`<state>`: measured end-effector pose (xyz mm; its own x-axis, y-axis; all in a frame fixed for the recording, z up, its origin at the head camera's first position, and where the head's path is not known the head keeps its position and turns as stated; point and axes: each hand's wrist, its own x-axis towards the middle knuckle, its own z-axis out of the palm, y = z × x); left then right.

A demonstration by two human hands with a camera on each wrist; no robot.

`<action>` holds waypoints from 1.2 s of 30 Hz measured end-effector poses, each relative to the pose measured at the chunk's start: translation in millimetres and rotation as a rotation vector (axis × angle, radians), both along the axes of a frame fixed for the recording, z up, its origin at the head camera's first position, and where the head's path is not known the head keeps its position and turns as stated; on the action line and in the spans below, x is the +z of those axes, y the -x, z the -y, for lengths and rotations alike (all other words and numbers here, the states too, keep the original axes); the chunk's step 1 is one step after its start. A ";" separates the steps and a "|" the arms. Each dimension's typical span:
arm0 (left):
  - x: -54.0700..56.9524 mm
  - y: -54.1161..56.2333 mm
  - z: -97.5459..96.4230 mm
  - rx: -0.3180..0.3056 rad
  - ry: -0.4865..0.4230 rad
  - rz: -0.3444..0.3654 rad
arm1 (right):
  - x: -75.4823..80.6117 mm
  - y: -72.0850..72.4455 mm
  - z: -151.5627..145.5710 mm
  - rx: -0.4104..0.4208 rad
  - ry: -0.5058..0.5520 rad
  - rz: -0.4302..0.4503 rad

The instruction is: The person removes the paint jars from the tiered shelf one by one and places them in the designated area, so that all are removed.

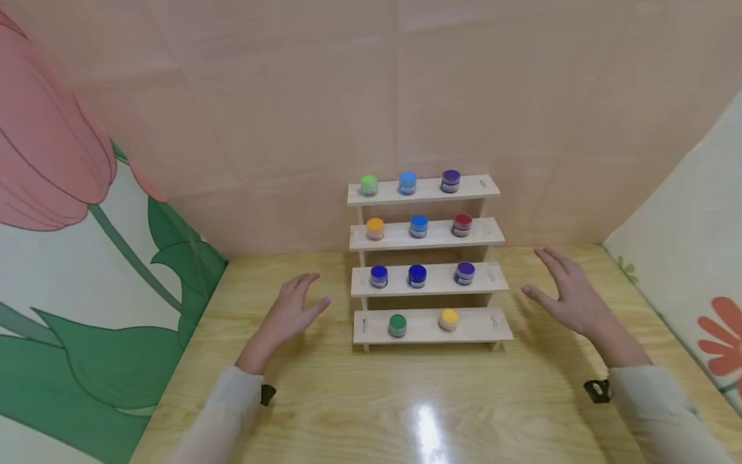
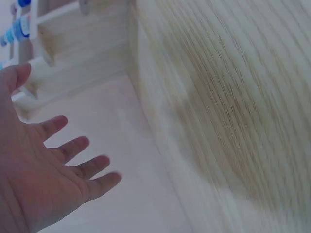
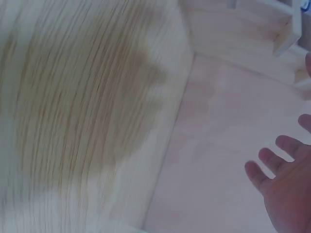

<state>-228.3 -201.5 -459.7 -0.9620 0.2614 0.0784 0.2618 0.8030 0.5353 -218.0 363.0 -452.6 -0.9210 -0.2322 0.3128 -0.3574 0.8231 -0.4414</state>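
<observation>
A white four-tier stepped rack (image 1: pixel 377 333) stands on the wooden table between the two hands, bearing several small capped jars. The top tier has a light green jar (image 1: pixel 368 185), a light blue jar (image 1: pixel 408 183) and a dark purple jar (image 1: pixel 450 182). Below are orange (image 1: pixel 375 229), blue and dark red jars (image 1: pixel 462 225), then two dark blue jars and a purple jar (image 1: pixel 465 273). On the lowest tier sit a green jar (image 1: pixel 397 326) and a yellow jar (image 1: pixel 449 320). Left of the rack, my left hand (image 1: pixel 292 309) hovers with spread fingers; my right hand (image 1: pixel 570 293) does likewise on the right. Both hold nothing.
The wooden table (image 1: pixel 324 412) extends in front of the rack and to both sides. Behind rises a pinkish-beige cloth backdrop (image 1: pixel 290 129). A tulip-patterned panel (image 1: pixel 133 270) flanks the left, and a white flowered panel (image 1: pixel 684 245) the right.
</observation>
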 end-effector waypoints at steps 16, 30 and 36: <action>1.5 -18.6 -25.7 0.041 -0.475 0.214 | 2.5 -19.7 41.8 0.050 0.282 -0.223; -16.0 -23.4 -49.6 0.078 -0.745 0.333 | -0.6 -43.3 74.4 0.111 0.510 -0.178; -22.7 -23.7 -55.7 0.070 -0.802 0.406 | -15.9 -40.9 78.3 0.100 0.534 -0.110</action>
